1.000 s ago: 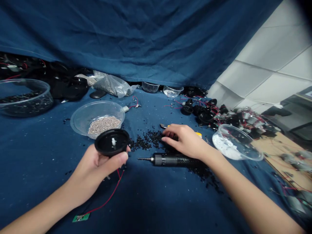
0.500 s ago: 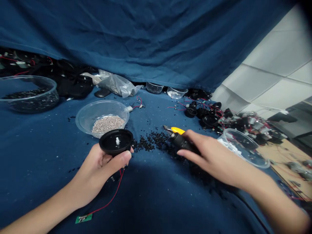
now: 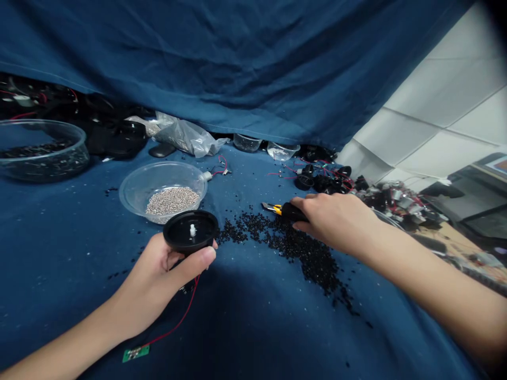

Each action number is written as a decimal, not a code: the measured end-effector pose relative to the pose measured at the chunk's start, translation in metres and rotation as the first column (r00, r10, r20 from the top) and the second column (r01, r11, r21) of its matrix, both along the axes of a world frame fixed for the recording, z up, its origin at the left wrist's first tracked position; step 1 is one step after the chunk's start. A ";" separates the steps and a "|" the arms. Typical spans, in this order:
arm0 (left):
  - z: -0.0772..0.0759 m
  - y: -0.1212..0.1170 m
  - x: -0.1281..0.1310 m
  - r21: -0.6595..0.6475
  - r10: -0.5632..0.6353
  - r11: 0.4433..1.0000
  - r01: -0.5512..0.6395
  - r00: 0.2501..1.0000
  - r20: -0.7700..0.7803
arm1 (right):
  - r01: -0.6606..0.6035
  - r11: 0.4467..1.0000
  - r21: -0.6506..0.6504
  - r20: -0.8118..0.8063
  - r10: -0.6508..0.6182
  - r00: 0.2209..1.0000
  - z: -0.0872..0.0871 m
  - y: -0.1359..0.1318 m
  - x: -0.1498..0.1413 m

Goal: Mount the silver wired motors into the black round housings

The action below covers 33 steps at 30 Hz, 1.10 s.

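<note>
My left hand is closed on a black round housing with a white peg in its middle, held just above the blue cloth. A red wire runs from it down to a small green circuit board. My right hand is wrapped round the black electric screwdriver, whose front end shows past my fingers. It hovers beside a yellow utility knife, over a scatter of small black bits.
A clear bowl of small silvery screws stands behind the housing. A bigger clear bowl sits far left, a crumpled plastic bag at the back. Black parts with red wires pile up at the right.
My right hand picked the screwdriver up from the cloth and carried it back and right, beside the yellow knife. My left hand stayed put with the housing.
</note>
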<state>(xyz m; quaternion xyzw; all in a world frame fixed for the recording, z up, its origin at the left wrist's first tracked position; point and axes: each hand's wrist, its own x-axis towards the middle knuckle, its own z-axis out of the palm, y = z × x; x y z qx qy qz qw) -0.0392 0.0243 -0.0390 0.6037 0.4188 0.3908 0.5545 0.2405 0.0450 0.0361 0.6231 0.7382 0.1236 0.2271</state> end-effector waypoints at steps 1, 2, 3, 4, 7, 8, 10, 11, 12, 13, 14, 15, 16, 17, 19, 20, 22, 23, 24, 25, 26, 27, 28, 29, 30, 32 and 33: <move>0.000 0.000 0.000 0.002 -0.001 1.000 0.001 1.000 0.001 | 0.000 1.000 0.003 0.010 0.000 1.000 0.000 0.001 -0.004; 0.000 0.000 -0.001 0.003 -0.003 1.000 0.003 1.000 0.003 | 0.000 1.000 0.005 0.018 0.000 1.000 0.001 0.002 -0.007; -0.001 -0.001 -0.001 0.005 -0.006 1.000 0.006 1.000 0.005 | -0.001 1.000 0.004 0.023 0.001 1.000 0.001 0.003 -0.010; -0.001 -0.001 -0.001 0.006 -0.009 1.000 0.009 1.000 0.007 | 0.000 1.000 0.003 0.027 0.000 1.000 0.000 0.004 -0.013; -0.001 -0.003 -0.001 0.000 -0.015 1.000 0.015 1.000 0.011 | -0.001 1.000 -0.007 0.027 0.001 1.000 -0.002 0.007 -0.017; -0.001 -0.003 -0.001 -0.003 -0.014 1.000 0.014 1.000 0.012 | -0.005 1.000 -0.010 0.027 0.005 1.000 -0.004 0.008 -0.018; -0.001 -0.003 -0.001 -0.008 -0.015 1.000 0.015 1.000 0.015 | -0.017 1.000 -0.013 0.027 0.017 0.999 -0.005 0.009 -0.018; -0.001 -0.003 -0.001 -0.008 -0.015 1.000 0.015 1.000 0.017 | -0.021 1.000 -0.014 0.026 0.021 0.999 -0.006 0.009 -0.017; -0.001 -0.003 -0.001 -0.008 -0.016 1.000 0.016 1.000 0.019 | -0.022 1.000 -0.014 0.025 0.022 0.999 -0.006 0.009 -0.017; -0.001 -0.003 -0.001 -0.007 -0.016 1.000 0.016 1.000 0.019 | -0.020 1.000 -0.016 0.023 0.020 1.000 -0.006 0.009 -0.016; -0.001 -0.003 -0.001 -0.006 -0.015 1.000 0.015 1.000 0.020 | -0.015 1.000 -0.020 0.021 0.015 1.000 -0.006 0.009 -0.016; 0.000 -0.003 -0.001 -0.005 -0.014 1.000 0.014 1.000 0.021 | -0.009 1.000 -0.023 0.020 0.009 1.000 -0.006 0.008 -0.016; 0.000 -0.003 -0.001 -0.003 -0.014 1.000 0.014 1.000 0.021 | -0.002 1.000 -0.028 0.018 0.002 1.000 -0.005 0.008 -0.016; 0.000 -0.003 -0.001 -0.001 -0.016 1.000 0.016 1.000 0.022 | 0.005 0.999 -0.031 0.017 -0.005 1.000 -0.005 0.007 -0.016; 0.001 -0.003 0.000 0.002 -0.019 1.000 0.019 1.000 0.023 | 0.018 0.999 -0.037 0.015 -0.018 1.000 -0.004 0.005 -0.016; 0.001 -0.003 0.000 0.003 -0.022 1.000 0.022 1.000 0.022 | 0.025 0.999 -0.038 0.015 -0.024 1.000 -0.004 0.005 -0.016; 0.000 -0.002 0.000 0.010 -0.023 1.000 0.023 1.000 0.021 | 0.037 0.998 -0.043 0.017 -0.036 0.999 -0.002 0.003 -0.016; -0.001 -0.002 0.000 0.016 -0.021 1.000 0.020 1.000 0.022 | 0.042 0.998 -0.046 0.018 -0.041 0.999 -0.001 0.002 -0.016; -0.002 -0.002 0.000 0.024 -0.020 1.000 0.019 1.000 0.022 | 0.046 0.998 -0.052 0.020 -0.045 0.999 0.000 0.001 -0.017; -0.003 -0.001 0.000 0.035 -0.020 0.999 0.019 0.999 0.026 | 0.051 0.997 -0.060 0.022 -0.049 0.999 0.001 0.000 -0.018; -0.004 -0.001 0.000 0.045 -0.018 0.999 0.016 0.999 0.028 | 0.054 0.996 -0.067 0.023 -0.053 0.998 0.002 0.000 -0.018; -0.005 -0.001 0.000 0.055 -0.018 0.998 0.017 0.999 0.031 | 0.059 0.995 -0.076 0.024 -0.057 0.998 0.003 0.000 -0.019; -0.006 -0.001 0.000 0.062 -0.021 0.998 0.019 0.999 0.030 | 0.064 0.994 -0.084 0.024 -0.062 0.998 0.003 0.000 -0.021; -0.007 -0.001 0.000 0.068 -0.023 0.997 0.021 0.999 0.028 | 0.069 0.993 -0.092 0.023 -0.067 0.997 0.003 0.000 -0.022; -0.008 0.000 0.000 0.074 -0.024 0.997 0.022 0.999 0.026 | 0.074 0.992 -0.098 0.021 -0.072 0.997 0.002 0.001 -0.023; -0.008 0.000 -0.001 0.085 -0.027 0.996 0.025 0.999 0.021 | 0.080 0.991 -0.104 0.011 -0.079 0.997 0.002 0.002 -0.024; -0.008 0.000 -0.001 0.090 -0.028 0.996 0.026 0.999 0.020 | 0.081 0.991 -0.104 0.005 -0.081 0.997 0.002 0.003 -0.023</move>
